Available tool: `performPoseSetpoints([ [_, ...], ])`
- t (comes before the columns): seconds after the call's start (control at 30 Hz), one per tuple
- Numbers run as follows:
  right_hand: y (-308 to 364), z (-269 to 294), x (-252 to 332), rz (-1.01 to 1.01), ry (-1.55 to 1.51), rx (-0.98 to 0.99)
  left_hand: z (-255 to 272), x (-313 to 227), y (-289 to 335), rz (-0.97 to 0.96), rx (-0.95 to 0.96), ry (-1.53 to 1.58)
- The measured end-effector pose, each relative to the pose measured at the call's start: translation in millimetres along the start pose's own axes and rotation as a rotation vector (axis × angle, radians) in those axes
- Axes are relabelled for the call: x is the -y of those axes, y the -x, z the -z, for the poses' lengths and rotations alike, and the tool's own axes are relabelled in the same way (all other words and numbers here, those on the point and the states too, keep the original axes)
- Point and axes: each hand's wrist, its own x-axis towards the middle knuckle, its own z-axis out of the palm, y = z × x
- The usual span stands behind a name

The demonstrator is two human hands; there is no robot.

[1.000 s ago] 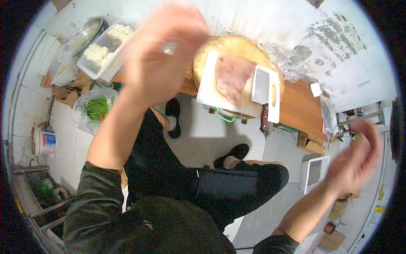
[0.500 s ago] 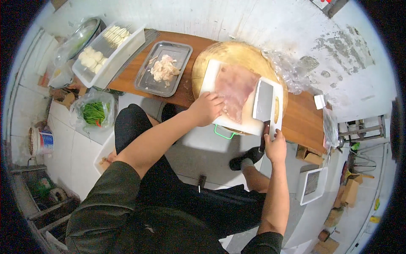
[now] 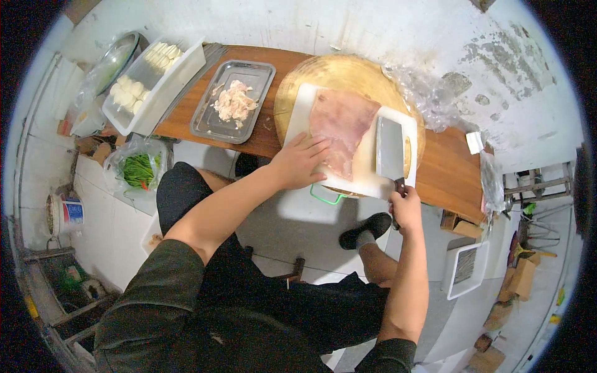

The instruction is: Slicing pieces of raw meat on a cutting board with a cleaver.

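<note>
The slab of pale meat [image 3: 344, 127] is lying flat on the white cutting board [image 3: 368, 178], its long axis running roughly from 12 to 6 o'clock and tapering toward 6. The left hand [image 3: 303, 160] is resting nearer, with the meat lying at its 2 o'clock; its fingers are spreading loosely, gripping nothing, their tips apparently touching the meat's edge. The right hand [image 3: 405, 208] is curling closed around the handle of the cleaver [image 3: 390, 149], whose blade is pointing between 11 and 12, just beside the meat's 3 o'clock side.
</note>
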Motion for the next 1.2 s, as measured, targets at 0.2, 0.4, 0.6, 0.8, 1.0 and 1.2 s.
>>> performPoseSetpoints([
  [0.2, 23, 14, 5, 0.078, -0.14, -0.096, -8, 7, -25, -0.057, -0.017, 0.074],
  [0.4, 26, 12, 15, 0.154, -0.076, -0.135, -10, 6, -48, -0.019, 0.078, 0.022],
  [0.6, 8, -10, 11, 0.258, -0.005, -0.048, -26, 1, -36, -0.031, -0.04, 0.086],
  [0.8, 5, -20, 31, 0.189, -0.026, 0.09, -30, -3, -23, 0.002, -0.128, 0.192],
  [1.0, -2, -21, 36, 0.074, -0.024, 0.056, -26, -9, -23, -0.022, -0.123, 0.036],
  [1.2, -30, -19, 17, 0.229, 0.227, -0.047, -30, -19, -23, -0.115, -0.117, 0.016],
])
